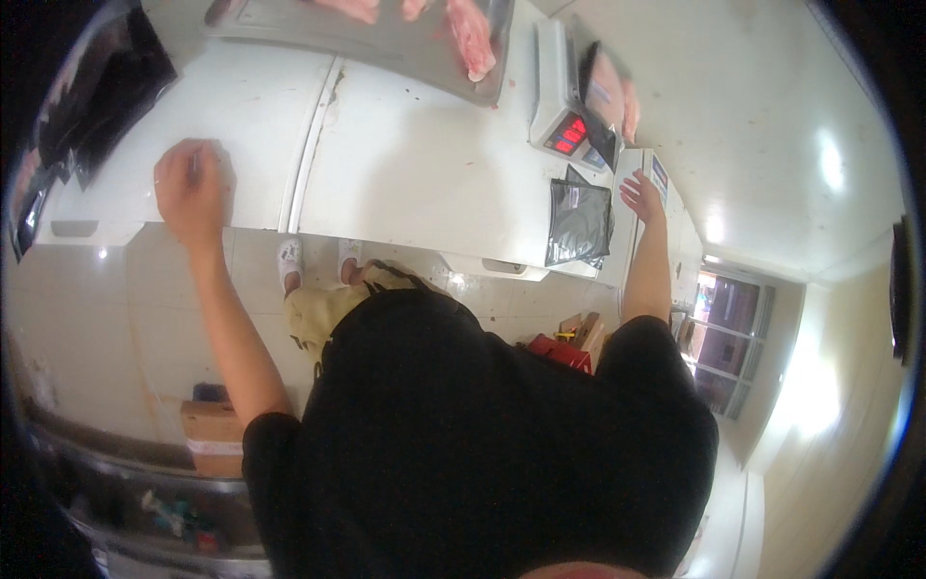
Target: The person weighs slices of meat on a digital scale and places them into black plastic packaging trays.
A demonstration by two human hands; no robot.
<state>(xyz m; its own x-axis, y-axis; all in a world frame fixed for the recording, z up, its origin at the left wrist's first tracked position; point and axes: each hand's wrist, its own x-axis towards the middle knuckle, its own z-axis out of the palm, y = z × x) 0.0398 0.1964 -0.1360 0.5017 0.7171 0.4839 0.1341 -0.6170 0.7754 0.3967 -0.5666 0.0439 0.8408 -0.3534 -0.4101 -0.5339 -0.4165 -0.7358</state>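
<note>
My left hand [191, 188] rests on the white worktop [260, 154] at the left, its fingers curled in. A small dark patch shows inside the curl; whether it is a thing or a shadow is unclear. Out to the right, my right hand [641, 196] has its fingers apart, at a white box [656, 174] with a coloured label. Beside that hand lie flat black plastic bags [580, 220]. Just beyond them stands a white scale [559, 125] with a red lit display. A pack of pale pink meat [610, 89] and dark plastic lie on or behind it.
A metal tray [386, 43] with pieces of raw meat [470, 39] sits at the far side. Black plastic sheeting [111, 92] lies at far left. On the floor are a cardboard box [212, 425] and a red crate [559, 353]. Metal shelving [125, 521] stands behind me.
</note>
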